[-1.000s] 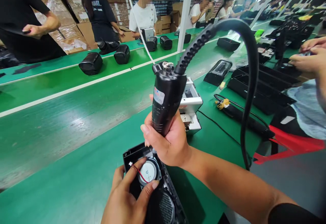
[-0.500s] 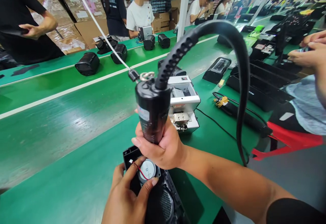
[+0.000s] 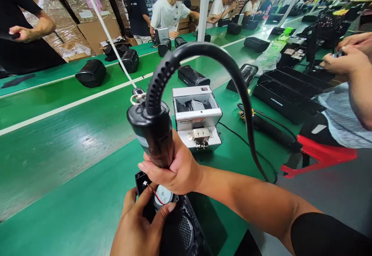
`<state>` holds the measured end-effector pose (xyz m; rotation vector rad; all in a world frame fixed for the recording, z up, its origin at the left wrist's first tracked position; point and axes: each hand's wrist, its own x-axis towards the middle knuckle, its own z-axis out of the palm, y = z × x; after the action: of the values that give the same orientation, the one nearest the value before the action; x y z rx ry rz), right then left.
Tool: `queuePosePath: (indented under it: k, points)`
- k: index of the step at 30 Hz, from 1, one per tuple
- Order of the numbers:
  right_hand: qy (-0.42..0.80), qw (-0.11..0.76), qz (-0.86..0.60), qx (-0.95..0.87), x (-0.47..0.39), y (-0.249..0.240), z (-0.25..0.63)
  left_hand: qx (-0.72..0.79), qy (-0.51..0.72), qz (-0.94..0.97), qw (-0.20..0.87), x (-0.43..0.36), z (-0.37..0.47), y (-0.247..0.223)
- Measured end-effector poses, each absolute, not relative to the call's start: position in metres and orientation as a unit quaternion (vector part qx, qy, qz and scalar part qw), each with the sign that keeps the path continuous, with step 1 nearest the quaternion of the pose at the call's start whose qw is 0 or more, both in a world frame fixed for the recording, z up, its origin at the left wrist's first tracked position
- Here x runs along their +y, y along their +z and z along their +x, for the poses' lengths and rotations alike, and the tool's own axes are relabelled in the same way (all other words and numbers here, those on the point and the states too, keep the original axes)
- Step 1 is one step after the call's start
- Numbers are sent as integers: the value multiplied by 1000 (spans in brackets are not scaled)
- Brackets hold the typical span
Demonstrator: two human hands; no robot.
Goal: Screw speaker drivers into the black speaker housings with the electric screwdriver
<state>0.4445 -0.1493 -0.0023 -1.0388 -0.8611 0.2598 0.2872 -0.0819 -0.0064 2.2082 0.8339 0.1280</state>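
Note:
My right hand [image 3: 180, 170] is wrapped round a black electric screwdriver [image 3: 151, 132], held upright with a thick cable curving from its top and a white cord tied there. The tool's lower end is hidden behind my hand. Below, my left hand [image 3: 136, 225] grips a round speaker driver [image 3: 163, 195] between thumb and fingers, inside an open black speaker housing [image 3: 200, 232]. A red wire with a small white plug [image 3: 145, 183] lies over the driver. Farther down, the housing has a round mesh grille [image 3: 186, 230].
A silver screw feeder [image 3: 199, 116] stands just beyond my right hand. Black speakers [image 3: 91, 73] sit on the green conveyor [image 3: 72, 124]. On the right are black housings [image 3: 279, 97], a red stool [image 3: 322, 155] and a co-worker's hands [image 3: 345, 56]. Several people work across the line.
My right hand and the screwdriver appear farther left, exposing more of the screw feeder. The whole view has shifted slightly. The co-worker in white across the line now stretches an arm sideways.

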Motion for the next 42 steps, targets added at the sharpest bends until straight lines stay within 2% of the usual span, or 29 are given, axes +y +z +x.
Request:
queuePosePath:
  k: [3,8,14,17,23,27,42]
  points:
    - [121,766,-497,-389,-149,-2,447,321,8,897,305,-84,285,-4]
    - [105,768,-490,-399,-152,6,451,220,80,955,182,-82,290,-7]
    - [128,785,-475,-376,-155,10,450,155,106,961,202,-64,283,-22]
    - [129,786,-477,-372,-155,10,449,165,113,958,208,-59,278,-23]
    - [81,789,-479,-376,-154,11,449,191,103,933,287,-60,280,-19]
    - [104,808,-447,-370,-158,17,449,214,132,916,311,-67,281,-18]
    - [65,795,-455,-396,-162,10,448,181,138,942,248,-71,280,-22]
